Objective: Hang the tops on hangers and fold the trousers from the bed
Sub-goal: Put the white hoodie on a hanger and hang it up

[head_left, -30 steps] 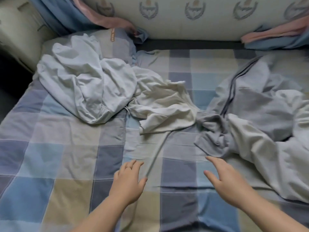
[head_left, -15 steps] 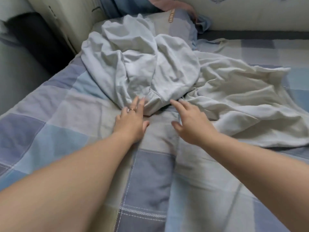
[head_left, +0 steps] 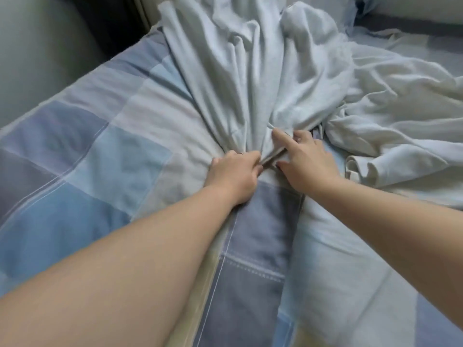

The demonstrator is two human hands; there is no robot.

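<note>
A pale blue garment (head_left: 240, 68) lies bunched on the checked bedspread (head_left: 82, 156), its folds drawn toward its near edge. My left hand (head_left: 234, 175) grips that near edge with curled fingers. My right hand (head_left: 304, 162) pinches the same edge just to the right, forefinger stretched over the cloth. A cream white garment (head_left: 400, 116) lies crumpled to the right, touching the blue one.
The bed's left edge drops to a dark gap and a grey surface (head_left: 42, 56) at the upper left. A dark strip (head_left: 411, 23) runs along the bed's far side at the upper right.
Both hands reached forward from the bare bedspread to the pale blue garment and closed on its near edge. The cloth is now pulled into folds toward them.
</note>
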